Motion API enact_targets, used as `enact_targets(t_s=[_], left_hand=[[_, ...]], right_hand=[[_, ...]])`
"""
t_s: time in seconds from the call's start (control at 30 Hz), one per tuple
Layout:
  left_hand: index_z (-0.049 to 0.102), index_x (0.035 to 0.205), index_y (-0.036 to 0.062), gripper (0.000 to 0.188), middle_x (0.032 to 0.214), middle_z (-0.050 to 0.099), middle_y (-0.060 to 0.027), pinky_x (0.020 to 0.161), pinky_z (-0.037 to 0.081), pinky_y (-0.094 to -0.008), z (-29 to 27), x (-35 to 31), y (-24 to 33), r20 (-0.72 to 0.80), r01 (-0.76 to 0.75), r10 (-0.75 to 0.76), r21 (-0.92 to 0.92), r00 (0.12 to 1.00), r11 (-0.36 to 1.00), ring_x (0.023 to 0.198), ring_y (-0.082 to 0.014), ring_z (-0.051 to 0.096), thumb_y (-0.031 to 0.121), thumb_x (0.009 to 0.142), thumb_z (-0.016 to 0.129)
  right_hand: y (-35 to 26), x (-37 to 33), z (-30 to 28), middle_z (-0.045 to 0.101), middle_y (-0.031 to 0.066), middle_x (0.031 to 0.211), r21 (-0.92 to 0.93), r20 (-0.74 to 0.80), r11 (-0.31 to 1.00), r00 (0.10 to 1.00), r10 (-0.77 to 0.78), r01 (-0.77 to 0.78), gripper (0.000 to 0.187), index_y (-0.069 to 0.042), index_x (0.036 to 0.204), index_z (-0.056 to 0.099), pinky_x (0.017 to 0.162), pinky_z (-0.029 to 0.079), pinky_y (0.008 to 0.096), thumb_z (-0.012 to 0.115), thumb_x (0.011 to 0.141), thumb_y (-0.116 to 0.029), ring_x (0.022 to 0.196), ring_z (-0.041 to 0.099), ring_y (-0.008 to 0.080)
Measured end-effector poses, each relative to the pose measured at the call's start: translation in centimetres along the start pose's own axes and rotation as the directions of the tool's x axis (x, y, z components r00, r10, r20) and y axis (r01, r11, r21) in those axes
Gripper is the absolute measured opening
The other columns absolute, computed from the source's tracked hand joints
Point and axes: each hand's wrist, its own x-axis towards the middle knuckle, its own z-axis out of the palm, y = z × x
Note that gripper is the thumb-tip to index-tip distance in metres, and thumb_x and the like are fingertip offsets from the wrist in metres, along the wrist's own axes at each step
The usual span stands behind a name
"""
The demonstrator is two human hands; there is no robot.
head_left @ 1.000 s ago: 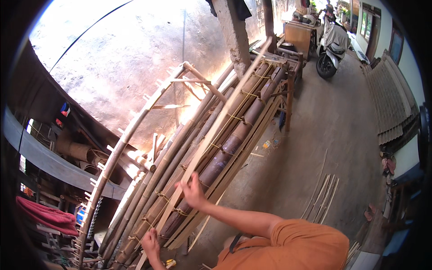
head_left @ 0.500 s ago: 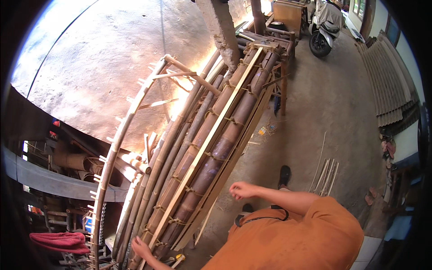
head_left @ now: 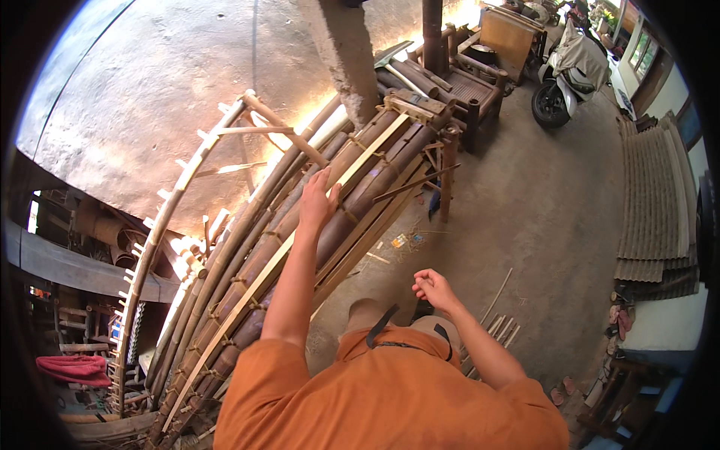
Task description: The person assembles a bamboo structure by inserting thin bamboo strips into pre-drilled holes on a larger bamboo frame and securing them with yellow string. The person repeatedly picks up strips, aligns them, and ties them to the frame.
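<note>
My left hand (head_left: 319,201) reaches up along a bench-like row of brown bamboo poles (head_left: 369,187). Its fingers are stretched out and lie by a long pale wooden strip (head_left: 375,148) that runs lengthwise over the poles. Cord ties bind the poles at intervals. Above the floor beside the bench, my right hand (head_left: 433,287) is held in front of my body with its fingers curled together. Whether anything is inside those fingers cannot be seen.
A curved bamboo frame with short pegs (head_left: 156,225) stands left of the poles. A concrete post (head_left: 341,60) rises behind. Thin sticks (head_left: 501,328) lie on the floor at right. Farther off are a covered motorbike (head_left: 559,86) and stacked corrugated sheets (head_left: 652,202).
My left hand has moved from the near end of the poles to far up the strip. My right hand has shifted slightly right, still curled. The view has turned, and my body is nearer the bench.
</note>
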Motion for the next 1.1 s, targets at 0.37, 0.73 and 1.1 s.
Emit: enact_targets(t_s=[0.37,0.73,1.1], left_hand=[[0.065,0.097,0.0045,0.019,0.092,0.069,-0.0247,0.080,0.051,-0.0538,9.4,10.0,0.9,0.186,0.131,-0.151,0.115,0.971,0.985,0.090,-0.0439,0.066,0.021,0.093,0.055],[0.062,0.097,0.0046,0.016,0.086,0.068,-0.0257,0.072,0.051,-0.0533,10.3,12.0,0.3,0.254,0.106,-0.081,-0.085,0.964,0.991,0.084,-0.0445,0.066,0.020,0.092,0.060],[0.062,0.097,0.0064,0.014,0.091,0.069,-0.0168,0.071,0.051,-0.0498,15.4,13.0,2.6,-0.053,0.099,-0.100,-0.019,0.994,0.995,0.083,-0.0392,0.066,0.019,0.091,0.061]], right_hand=[[-6.9,10.5,-9.6,0.067,0.0029,0.093,0.132,-0.103,0.991,0.994,0.045,-0.032,0.019,-0.009,0.113,0.061,0.069,0.052,0.0247,0.054,0.103,-0.024,0.075,0.060,0.0090],[-18.6,23.7,-3.7,0.064,0.0005,0.092,0.020,0.326,0.996,0.942,0.074,-0.085,0.020,-0.007,0.110,0.061,0.069,0.049,0.0241,0.055,0.102,-0.025,0.078,0.058,0.0073],[-28.4,30.0,9.8,0.066,0.0176,0.103,-0.392,0.506,0.648,0.742,-0.441,0.653,0.030,-0.007,0.094,0.068,0.088,0.048,0.0454,0.047,0.098,-0.029,0.099,0.062,0.0317]])
